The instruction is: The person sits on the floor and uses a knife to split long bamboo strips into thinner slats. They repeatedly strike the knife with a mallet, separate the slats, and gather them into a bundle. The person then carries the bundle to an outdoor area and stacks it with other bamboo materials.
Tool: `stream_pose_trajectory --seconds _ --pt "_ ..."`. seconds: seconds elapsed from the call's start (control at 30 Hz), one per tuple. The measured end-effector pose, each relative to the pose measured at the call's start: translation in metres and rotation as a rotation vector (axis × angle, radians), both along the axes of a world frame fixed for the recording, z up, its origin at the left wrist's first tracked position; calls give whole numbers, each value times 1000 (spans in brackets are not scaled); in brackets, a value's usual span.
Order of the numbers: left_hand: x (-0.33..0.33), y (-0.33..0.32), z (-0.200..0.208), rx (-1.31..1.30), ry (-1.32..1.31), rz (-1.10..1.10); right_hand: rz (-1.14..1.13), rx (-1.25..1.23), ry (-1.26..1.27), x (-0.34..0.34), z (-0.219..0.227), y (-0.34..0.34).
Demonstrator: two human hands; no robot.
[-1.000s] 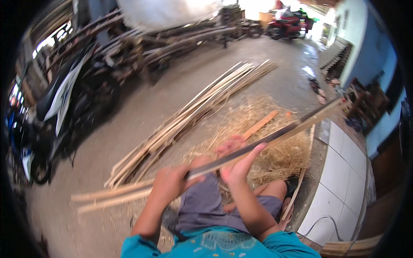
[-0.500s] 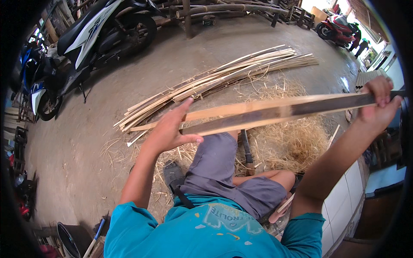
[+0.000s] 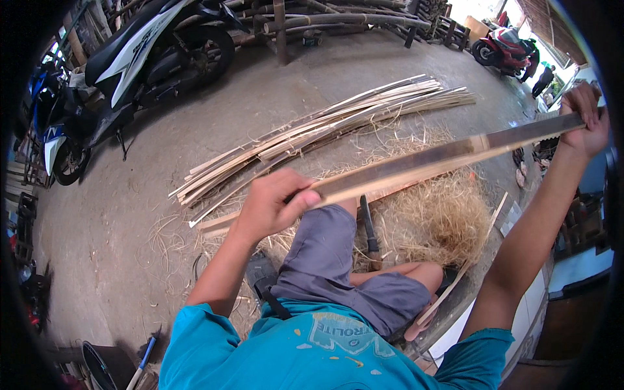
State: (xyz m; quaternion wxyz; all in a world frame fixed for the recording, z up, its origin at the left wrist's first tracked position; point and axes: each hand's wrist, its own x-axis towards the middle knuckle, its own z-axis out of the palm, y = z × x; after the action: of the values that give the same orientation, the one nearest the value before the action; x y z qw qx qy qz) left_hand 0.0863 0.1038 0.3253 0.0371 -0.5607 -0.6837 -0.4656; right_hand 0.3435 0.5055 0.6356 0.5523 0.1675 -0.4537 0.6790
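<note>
A long bamboo strip (image 3: 416, 158), dark on one face and pale along its edge, slants across in front of me, rising to the right. My left hand (image 3: 276, 203) is closed round its left end, thumb along the strip. The far right end is in the closed fist of my right hand (image 3: 585, 120). Below it, a second, pale bamboo strip (image 3: 218, 224) shows partly, its middle hidden behind my left hand and the held strip. Between my legs lies a knife (image 3: 369, 227) with a dark blade and wooden handle. Curly bamboo shavings (image 3: 448, 218) are heaped to its right.
Beyond my hands, a bundle of split bamboo strips (image 3: 325, 123) lies on the concrete floor (image 3: 130, 227). A black-and-white motor scooter (image 3: 143, 71) stands at left, a red motorcycle (image 3: 510, 49) at far right. Bamboo poles (image 3: 344, 25) are stacked behind. A dark bucket (image 3: 107, 364) is at lower left.
My left hand, stretched out before, has closed on the dark strip's end. My right hand has risen slightly with the other end. The pale strip has dropped away below.
</note>
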Motion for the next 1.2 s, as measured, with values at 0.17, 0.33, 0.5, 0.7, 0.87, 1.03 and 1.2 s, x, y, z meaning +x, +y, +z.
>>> stream_pose_trajectory --seconds 0.17,0.33,0.5,0.7,0.87,1.03,1.2 --pt "12 -4 15 -80 -326 -20 389 65 21 14 -32 33" --pt "25 -5 26 -96 -3 -53 425 111 7 10 -57 36" --pt "35 0 13 -91 -12 41 368 60 -36 8 -73 34" --pt "47 1 11 -133 -307 -15 462 106 -13 21 -77 51" --pt "39 -1 8 -194 -220 -81 383 42 -79 14 -94 50" --pt "39 -3 32 -292 -50 -17 411 72 -56 15 -108 49" --pt "53 0 16 -304 62 33 389 62 -44 10 -113 43"
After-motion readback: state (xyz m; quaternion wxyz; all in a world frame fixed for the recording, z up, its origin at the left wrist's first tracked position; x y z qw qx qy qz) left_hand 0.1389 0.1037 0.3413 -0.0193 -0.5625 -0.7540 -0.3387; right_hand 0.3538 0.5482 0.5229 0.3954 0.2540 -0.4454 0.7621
